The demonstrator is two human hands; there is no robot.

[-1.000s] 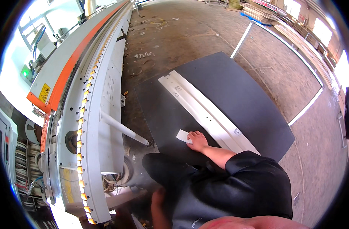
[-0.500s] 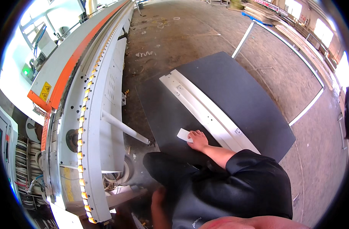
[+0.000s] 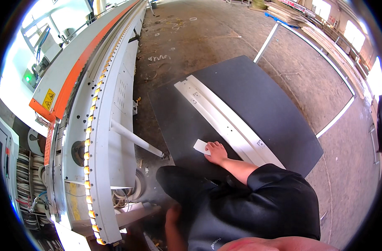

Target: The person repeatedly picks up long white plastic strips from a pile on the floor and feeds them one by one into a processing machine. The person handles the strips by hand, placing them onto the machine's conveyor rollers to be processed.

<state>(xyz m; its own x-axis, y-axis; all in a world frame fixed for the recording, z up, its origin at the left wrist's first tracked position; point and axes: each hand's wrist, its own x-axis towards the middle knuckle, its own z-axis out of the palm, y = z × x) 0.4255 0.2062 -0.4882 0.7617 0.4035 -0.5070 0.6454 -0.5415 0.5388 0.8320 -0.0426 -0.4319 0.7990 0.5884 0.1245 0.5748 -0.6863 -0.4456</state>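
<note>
My right hand (image 3: 216, 153) is closed over one end of a small flat white rectangular piece (image 3: 200, 146), which rests on a dark grey board (image 3: 249, 92). Just beyond that hand, a long white metal panel (image 3: 218, 113) with raised edges and small cut-outs lies diagonally across the board. Low beside my dark trousers hangs my left hand (image 3: 173, 215), in shadow. Its fingers are too hidden to make out.
A long white and orange machine (image 3: 78, 79) with a row of yellow rollers runs along the left. A slanted white leg (image 3: 136, 140) reaches toward the board's left edge. Behind the board's right side stands a white metal frame (image 3: 266, 44). Wooden sheets (image 3: 283, 16) are stacked far right.
</note>
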